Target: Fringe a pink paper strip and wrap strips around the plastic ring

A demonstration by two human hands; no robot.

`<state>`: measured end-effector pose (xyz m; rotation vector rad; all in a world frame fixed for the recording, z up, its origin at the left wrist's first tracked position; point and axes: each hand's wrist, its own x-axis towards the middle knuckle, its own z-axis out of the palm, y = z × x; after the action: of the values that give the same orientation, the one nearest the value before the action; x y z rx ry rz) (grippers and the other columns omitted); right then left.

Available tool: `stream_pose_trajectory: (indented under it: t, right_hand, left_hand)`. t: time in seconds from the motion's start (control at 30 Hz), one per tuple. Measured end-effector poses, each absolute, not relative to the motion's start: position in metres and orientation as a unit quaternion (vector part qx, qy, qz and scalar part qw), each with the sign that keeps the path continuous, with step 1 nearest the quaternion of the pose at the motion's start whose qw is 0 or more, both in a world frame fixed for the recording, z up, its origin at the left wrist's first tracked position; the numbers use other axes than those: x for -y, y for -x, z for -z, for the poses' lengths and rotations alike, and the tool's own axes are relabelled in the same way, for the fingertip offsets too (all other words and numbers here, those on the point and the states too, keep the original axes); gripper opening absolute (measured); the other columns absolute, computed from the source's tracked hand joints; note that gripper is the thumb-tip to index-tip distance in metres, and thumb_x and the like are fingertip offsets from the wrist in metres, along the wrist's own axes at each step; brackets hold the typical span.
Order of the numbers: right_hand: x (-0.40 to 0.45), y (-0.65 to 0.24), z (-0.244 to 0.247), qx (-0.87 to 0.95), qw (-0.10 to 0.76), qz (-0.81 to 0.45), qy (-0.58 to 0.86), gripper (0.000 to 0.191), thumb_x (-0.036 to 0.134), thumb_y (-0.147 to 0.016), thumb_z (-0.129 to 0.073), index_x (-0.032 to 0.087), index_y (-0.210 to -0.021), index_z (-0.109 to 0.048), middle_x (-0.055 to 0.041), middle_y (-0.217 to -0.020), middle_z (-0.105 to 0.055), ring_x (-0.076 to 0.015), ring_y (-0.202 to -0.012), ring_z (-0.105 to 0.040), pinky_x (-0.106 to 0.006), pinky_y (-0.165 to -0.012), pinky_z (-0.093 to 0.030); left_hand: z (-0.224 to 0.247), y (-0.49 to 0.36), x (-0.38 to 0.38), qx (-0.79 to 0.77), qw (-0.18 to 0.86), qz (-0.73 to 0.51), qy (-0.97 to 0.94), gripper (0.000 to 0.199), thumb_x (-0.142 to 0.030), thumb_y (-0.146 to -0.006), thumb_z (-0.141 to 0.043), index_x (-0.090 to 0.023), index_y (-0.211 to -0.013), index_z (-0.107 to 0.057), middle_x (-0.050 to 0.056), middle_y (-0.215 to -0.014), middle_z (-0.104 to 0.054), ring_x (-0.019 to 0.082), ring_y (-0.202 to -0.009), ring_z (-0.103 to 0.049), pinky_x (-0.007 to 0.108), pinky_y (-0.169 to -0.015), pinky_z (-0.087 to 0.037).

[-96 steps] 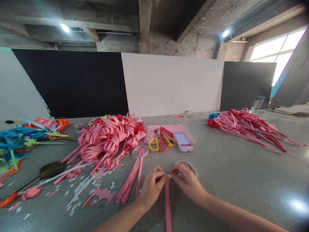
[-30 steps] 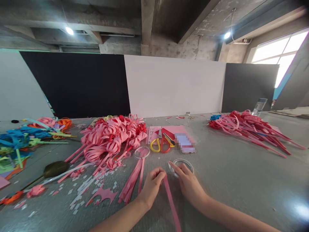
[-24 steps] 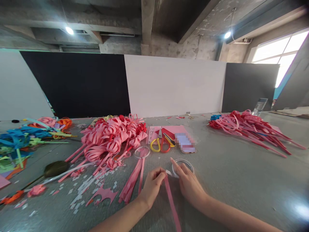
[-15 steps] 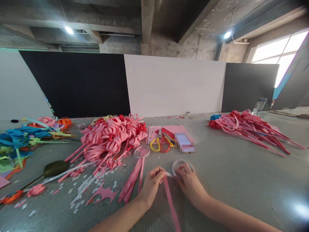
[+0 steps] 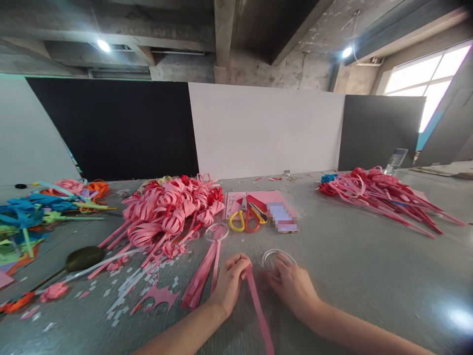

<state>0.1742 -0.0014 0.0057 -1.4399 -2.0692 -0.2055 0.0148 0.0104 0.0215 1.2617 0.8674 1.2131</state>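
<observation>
Pinched in my left hand is one end of a pink paper strip, which hangs down toward the front edge of the view. My right hand is closed on a roll of tape, its fingers lying over the near side of the ring; the hand is slightly blurred. Between the two hands there is a small gap. Left of my left hand lies a bundle of pink paper strips, with a white ring on its upper end.
Scissors, a utility knife and a blurred-out phone lie ahead on pink paper. Pink paper flowers are heaped on the left, among white scraps. More pink and red strips lie at right near a clear container.
The whitish piece of tape that stretched between my hands no longer shows there. My right hand has shifted slightly, and my left hand keeps its pinch on the strip.
</observation>
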Motion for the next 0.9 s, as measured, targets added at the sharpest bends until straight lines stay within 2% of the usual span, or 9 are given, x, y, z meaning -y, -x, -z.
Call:
stream_pose_trajectory:
  t: [0.1,0.23,0.37,0.5,0.6,0.67,0.8,0.9]
  right_hand:
    - [0.002,-0.174,-0.007,0.784,0.282,0.082,0.547,0.018,0.025,-0.081,-0.043,0.02,-0.064,-0.048,0.0015,-0.062,-0.053,-0.0104,-0.044,-0.049,-0.022,-0.039,-0.027]
    - [0.0,-0.172,-0.008,0.782,0.277,0.094,0.55,0.018,0.015,-0.082,-0.035,0.02,-0.074,-0.051,-0.0012,-0.072,-0.057,-0.0128,-0.053,-0.054,-0.024,-0.045,-0.033]
    - [0.002,-0.172,-0.008,0.777,0.228,0.101,0.578,0.011,0.015,-0.075,-0.046,0.02,-0.066,-0.05,0.0006,-0.064,-0.057,-0.0132,-0.048,-0.054,-0.024,-0.041,-0.026]
    - [0.005,-0.172,-0.008,0.785,0.192,0.118,0.577,0.02,0.024,-0.076,-0.05,0.021,-0.057,-0.052,0.0005,-0.055,-0.058,-0.0135,-0.042,-0.053,-0.024,-0.04,-0.021]
    - [0.004,-0.173,-0.008,0.782,0.196,0.133,0.577,0.024,0.023,-0.079,-0.048,0.02,-0.055,-0.053,-0.0013,-0.055,-0.058,-0.0139,-0.043,-0.052,-0.025,-0.043,-0.025]
    - [0.003,-0.173,-0.009,0.783,0.207,0.146,0.568,0.021,0.018,-0.078,-0.046,0.02,-0.059,-0.054,-0.0028,-0.061,-0.058,-0.0151,-0.05,-0.053,-0.027,-0.05,-0.031]
    - [0.005,-0.174,-0.015,0.786,0.262,0.148,0.54,0.011,0.018,-0.079,-0.042,0.018,-0.074,-0.052,-0.0052,-0.076,-0.056,-0.0189,-0.072,-0.051,-0.032,-0.065,-0.034]
    - [0.01,-0.175,-0.022,0.796,0.312,0.117,0.505,0.012,0.021,-0.081,-0.039,0.017,-0.085,-0.05,-0.0061,-0.084,-0.054,-0.0193,-0.079,-0.047,-0.033,-0.07,-0.033]
  left_hand:
    - [-0.02,-0.015,-0.01,-0.394,0.533,-0.494,-0.563,0.02,-0.027,-0.073,-0.045,-0.018,-0.056,-0.038,-0.005,-0.056,-0.03,0.01,-0.053,-0.028,0.022,-0.052,-0.025]
    - [-0.024,-0.015,-0.007,-0.425,0.489,-0.458,-0.609,0.021,-0.03,-0.075,-0.045,-0.019,-0.059,-0.038,-0.005,-0.057,-0.031,0.011,-0.055,-0.03,0.022,-0.052,-0.025]
    - [-0.03,-0.014,-0.004,-0.432,0.47,-0.423,-0.643,0.021,-0.03,-0.076,-0.043,-0.019,-0.059,-0.036,-0.005,-0.059,-0.03,0.012,-0.057,-0.029,0.022,-0.054,-0.025]
    - [-0.034,-0.013,-0.002,-0.425,0.48,-0.409,-0.65,0.022,-0.03,-0.076,-0.042,-0.02,-0.059,-0.034,-0.005,-0.059,-0.029,0.012,-0.058,-0.029,0.023,-0.055,-0.025]
    - [-0.034,-0.014,-0.002,-0.423,0.48,-0.403,-0.654,0.023,-0.032,-0.076,-0.043,-0.02,-0.059,-0.034,-0.005,-0.059,-0.029,0.012,-0.058,-0.029,0.022,-0.055,-0.025]
    - [-0.034,-0.014,-0.002,-0.426,0.469,-0.401,-0.662,0.023,-0.032,-0.076,-0.043,-0.019,-0.059,-0.035,-0.005,-0.059,-0.029,0.012,-0.058,-0.03,0.022,-0.055,-0.025]
    - [-0.031,-0.016,-0.002,-0.436,0.414,-0.411,-0.686,0.022,-0.029,-0.079,-0.04,-0.02,-0.06,-0.035,-0.005,-0.059,-0.032,0.012,-0.058,-0.032,0.023,-0.055,-0.025]
    - [-0.028,-0.016,-0.003,-0.427,0.375,-0.42,-0.708,0.021,-0.025,-0.08,-0.039,-0.02,-0.06,-0.035,-0.005,-0.06,-0.034,0.012,-0.059,-0.035,0.023,-0.055,-0.026]
